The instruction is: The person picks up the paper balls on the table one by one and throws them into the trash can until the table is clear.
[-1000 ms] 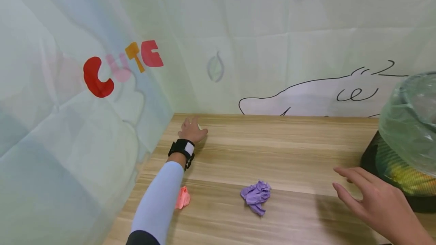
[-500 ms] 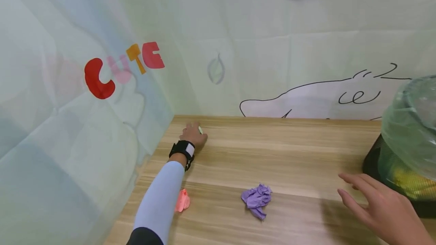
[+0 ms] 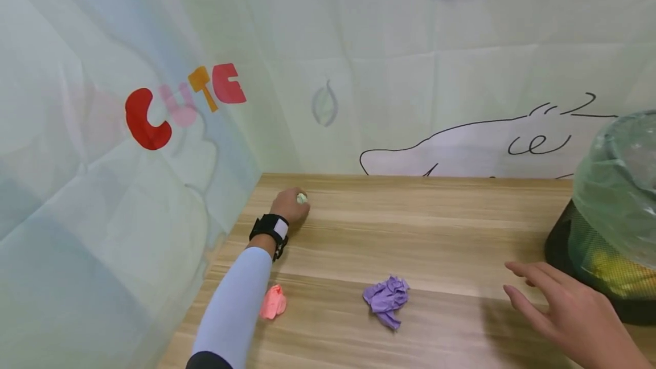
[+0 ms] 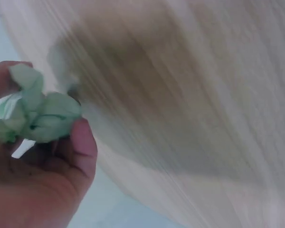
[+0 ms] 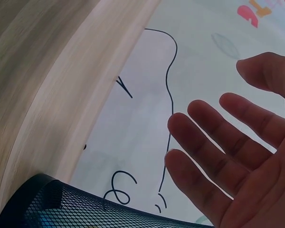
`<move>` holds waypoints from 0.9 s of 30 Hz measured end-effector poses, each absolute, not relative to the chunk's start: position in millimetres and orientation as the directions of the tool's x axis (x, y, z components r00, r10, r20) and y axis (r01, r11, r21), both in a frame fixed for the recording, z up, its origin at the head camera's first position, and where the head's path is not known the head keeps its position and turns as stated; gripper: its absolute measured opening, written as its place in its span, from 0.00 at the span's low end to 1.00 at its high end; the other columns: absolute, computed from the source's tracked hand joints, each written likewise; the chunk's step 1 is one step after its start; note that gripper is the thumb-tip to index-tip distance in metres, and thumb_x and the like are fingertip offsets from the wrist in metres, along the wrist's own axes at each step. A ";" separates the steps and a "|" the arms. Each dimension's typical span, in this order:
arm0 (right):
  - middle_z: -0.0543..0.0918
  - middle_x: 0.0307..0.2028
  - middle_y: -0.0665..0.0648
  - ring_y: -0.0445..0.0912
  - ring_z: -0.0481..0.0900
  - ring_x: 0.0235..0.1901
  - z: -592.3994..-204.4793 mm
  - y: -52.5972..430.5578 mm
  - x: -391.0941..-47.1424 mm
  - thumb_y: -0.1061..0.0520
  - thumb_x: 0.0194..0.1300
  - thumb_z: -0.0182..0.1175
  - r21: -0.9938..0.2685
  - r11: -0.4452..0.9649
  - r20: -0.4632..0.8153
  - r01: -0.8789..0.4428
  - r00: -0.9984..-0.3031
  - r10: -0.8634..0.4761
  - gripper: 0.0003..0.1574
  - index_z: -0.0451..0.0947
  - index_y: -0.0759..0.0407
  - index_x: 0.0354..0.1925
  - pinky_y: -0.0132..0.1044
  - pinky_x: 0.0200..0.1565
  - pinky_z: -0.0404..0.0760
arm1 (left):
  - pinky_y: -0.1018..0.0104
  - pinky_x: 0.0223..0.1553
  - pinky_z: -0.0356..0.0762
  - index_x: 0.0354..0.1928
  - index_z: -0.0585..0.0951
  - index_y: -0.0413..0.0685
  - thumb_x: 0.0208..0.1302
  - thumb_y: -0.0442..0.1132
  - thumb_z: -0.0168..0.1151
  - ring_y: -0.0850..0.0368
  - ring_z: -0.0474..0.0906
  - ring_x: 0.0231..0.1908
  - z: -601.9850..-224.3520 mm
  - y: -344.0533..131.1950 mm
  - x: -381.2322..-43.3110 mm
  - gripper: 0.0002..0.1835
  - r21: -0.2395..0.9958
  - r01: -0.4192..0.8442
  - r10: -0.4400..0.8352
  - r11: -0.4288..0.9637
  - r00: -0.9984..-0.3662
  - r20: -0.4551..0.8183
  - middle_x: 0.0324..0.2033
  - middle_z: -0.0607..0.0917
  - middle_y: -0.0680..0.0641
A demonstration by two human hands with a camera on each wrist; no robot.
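Note:
Near the far left corner of the table, my left hand (image 3: 289,205) grips a pale green crumpled paper ball (image 4: 42,111). In the left wrist view the thumb and fingers curl round the paper, close over the wood. My right hand (image 3: 569,300) holds nothing; its fingers are loosely extended beside the bin, and the right wrist view shows them spread apart. A purple crumpled paper (image 3: 386,302) lies at the front middle of the table. Beside my left forearm is a coral pink crumpled paper (image 3: 274,302).
At the right stands a black mesh bin (image 3: 564,238) lined with a translucent green bag (image 3: 610,198); something yellow shows through its side. Printed cloth (image 3: 307,73) hangs behind the wooden table (image 3: 435,226) and along its left side.
My left fingers have closed round the green paper, and that hand has drawn back slightly. The right hand stays almost in place. The purple and pink papers have not moved on the table.

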State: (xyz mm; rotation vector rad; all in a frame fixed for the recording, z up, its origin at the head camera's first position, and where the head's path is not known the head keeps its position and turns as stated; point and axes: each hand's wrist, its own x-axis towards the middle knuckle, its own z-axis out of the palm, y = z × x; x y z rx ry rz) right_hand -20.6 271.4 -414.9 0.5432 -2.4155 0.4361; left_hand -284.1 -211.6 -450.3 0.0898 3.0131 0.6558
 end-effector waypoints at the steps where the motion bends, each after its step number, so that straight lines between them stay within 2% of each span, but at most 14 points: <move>1: 0.86 0.35 0.47 0.44 0.83 0.28 -414.4 271.3 -20.3 0.38 0.64 0.65 -0.177 0.860 0.632 -0.478 -0.725 -0.274 0.24 0.85 0.53 0.48 0.31 0.20 0.74 | 0.55 0.37 0.78 0.53 0.82 0.41 0.64 0.41 0.62 0.45 0.79 0.39 -449.7 -211.5 -283.8 0.18 0.434 0.043 0.068 0.900 -0.997 -0.041 0.42 0.84 0.40; 4: 0.86 0.35 0.47 0.44 0.83 0.28 -414.3 271.2 -19.2 0.40 0.62 0.68 -0.183 0.861 0.624 -0.474 -0.733 -0.270 0.23 0.85 0.53 0.48 0.32 0.20 0.74 | 0.57 0.33 0.76 0.51 0.82 0.42 0.65 0.41 0.59 0.47 0.78 0.35 -446.7 -208.1 -282.0 0.16 0.472 0.045 0.066 0.880 -0.997 -0.028 0.39 0.84 0.42; 10: 0.85 0.35 0.47 0.44 0.83 0.28 -415.3 270.8 -18.1 0.44 0.58 0.72 -0.187 0.868 0.605 -0.460 -0.750 -0.267 0.23 0.85 0.53 0.48 0.33 0.20 0.74 | 0.56 0.39 0.78 0.52 0.82 0.41 0.67 0.43 0.59 0.49 0.79 0.37 -436.8 -196.3 -279.5 0.17 0.488 0.066 0.082 0.870 -0.997 -0.012 0.42 0.84 0.43; 14: 0.85 0.34 0.47 0.44 0.83 0.28 -415.8 270.3 -17.3 0.48 0.53 0.75 -0.188 0.870 0.599 -0.457 -0.755 -0.267 0.24 0.85 0.54 0.48 0.33 0.20 0.74 | 0.56 0.38 0.77 0.47 0.82 0.41 0.67 0.43 0.58 0.50 0.78 0.35 -429.2 -188.5 -277.0 0.14 0.513 0.086 0.104 0.854 -0.995 -0.005 0.39 0.84 0.44; 20: 0.86 0.35 0.47 0.45 0.83 0.28 -416.6 271.2 -17.1 0.46 0.56 0.74 -0.197 0.862 0.602 -0.466 -0.752 -0.269 0.24 0.85 0.54 0.48 0.32 0.20 0.74 | 0.60 0.33 0.73 0.40 0.81 0.44 0.67 0.43 0.58 0.53 0.74 0.29 -421.8 -177.8 -272.8 0.10 0.520 0.125 0.129 0.845 -0.991 0.028 0.30 0.81 0.47; 27: 0.86 0.36 0.48 0.45 0.83 0.29 -417.7 271.8 -17.1 0.44 0.59 0.71 -0.193 0.858 0.612 -0.475 -0.742 -0.273 0.23 0.85 0.54 0.49 0.31 0.20 0.73 | 0.61 0.29 0.71 0.39 0.81 0.43 0.67 0.44 0.57 0.53 0.72 0.26 -414.8 -165.9 -268.2 0.11 0.523 0.147 0.139 0.839 -0.989 0.056 0.27 0.79 0.47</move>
